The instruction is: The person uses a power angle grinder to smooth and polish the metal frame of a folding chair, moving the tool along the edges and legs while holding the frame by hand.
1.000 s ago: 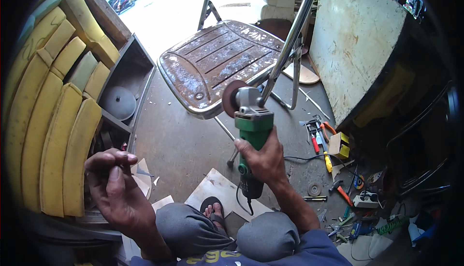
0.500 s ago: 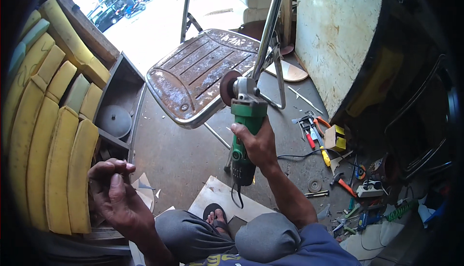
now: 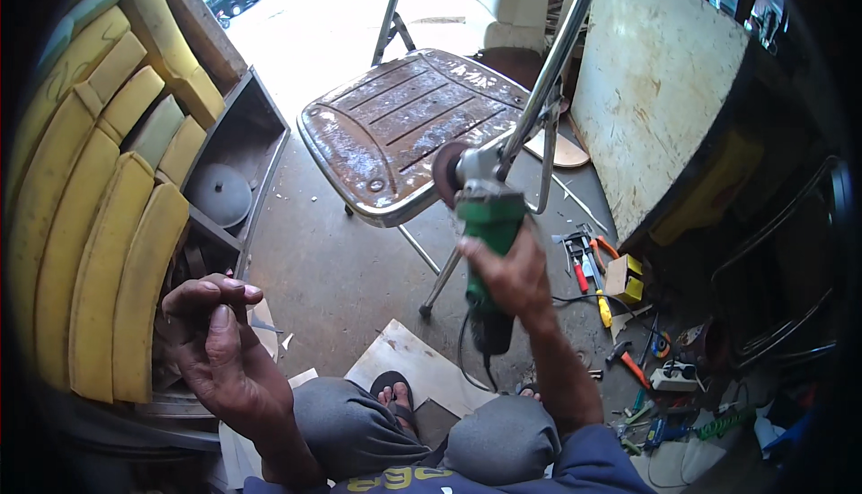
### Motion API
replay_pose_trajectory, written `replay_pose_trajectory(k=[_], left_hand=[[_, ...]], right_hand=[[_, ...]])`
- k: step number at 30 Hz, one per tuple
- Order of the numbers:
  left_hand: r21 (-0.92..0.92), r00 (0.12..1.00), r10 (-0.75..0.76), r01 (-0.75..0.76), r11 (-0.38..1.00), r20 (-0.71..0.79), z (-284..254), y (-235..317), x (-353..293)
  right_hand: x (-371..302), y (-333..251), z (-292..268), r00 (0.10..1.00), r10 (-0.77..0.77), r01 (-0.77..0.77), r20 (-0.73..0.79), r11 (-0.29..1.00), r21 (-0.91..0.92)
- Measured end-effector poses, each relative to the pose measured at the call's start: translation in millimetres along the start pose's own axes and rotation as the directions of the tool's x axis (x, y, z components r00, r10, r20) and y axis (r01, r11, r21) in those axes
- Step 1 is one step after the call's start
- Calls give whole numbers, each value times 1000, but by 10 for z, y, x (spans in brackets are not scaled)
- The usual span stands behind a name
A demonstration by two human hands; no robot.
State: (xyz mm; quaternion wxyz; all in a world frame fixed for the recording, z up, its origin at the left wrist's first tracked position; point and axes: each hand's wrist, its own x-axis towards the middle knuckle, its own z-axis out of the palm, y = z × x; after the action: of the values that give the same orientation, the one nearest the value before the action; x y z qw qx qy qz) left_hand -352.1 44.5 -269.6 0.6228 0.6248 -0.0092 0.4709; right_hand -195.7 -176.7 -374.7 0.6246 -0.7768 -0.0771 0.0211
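My right hand [image 3: 516,278] is wrapped round the green body of an angle grinder [image 3: 492,213], held upright with its head away from me. Its brown disc [image 3: 447,173] appears beside the near right edge of a metal folding chair's seat [image 3: 409,126]; I cannot tell whether they touch. The slotted seat is brown with worn, whitish patches, inside a shiny tubular frame [image 3: 566,36]. Off to the left, my left hand [image 3: 229,359] is raised with fingers curled and thumb close against them. Anything between those fingertips is too small to make out.
Yellow foam pads [image 3: 94,251] are stacked at the left beside a grey shelf unit [image 3: 260,126]. On the floor at right lie a hammer [image 3: 633,366], a yellow screwdriver [image 3: 604,310], a yellow box [image 3: 626,278] and a power strip [image 3: 673,377]. A worn pale panel [image 3: 660,90] stands behind.
The chair and surroundings have shifted rightward in the view. My right hand has moved right with the grinder and looks slightly blurred. The left hand keeps its curled pose.
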Motion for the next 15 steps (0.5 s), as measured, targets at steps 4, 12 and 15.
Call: replay_pose_trajectory(k=[4, 12, 15], left_hand=[[-54, 1000, -4, 3, 999, -14, -2, -77, 54], [309, 953, -293, 301, 902, -75, -39, -1763, 1502], [131, 600, -789, 800, 586, -134, -60, -2861, 2216]], right_hand=[[-441, 90, 443, 989, -80, 96, 124, 988, -124], [-275, 363, 359, 1000, 1, 1, -25, 994, 109], [-397, 552, 512, 986, -165, 159, 26, 976, 150]])
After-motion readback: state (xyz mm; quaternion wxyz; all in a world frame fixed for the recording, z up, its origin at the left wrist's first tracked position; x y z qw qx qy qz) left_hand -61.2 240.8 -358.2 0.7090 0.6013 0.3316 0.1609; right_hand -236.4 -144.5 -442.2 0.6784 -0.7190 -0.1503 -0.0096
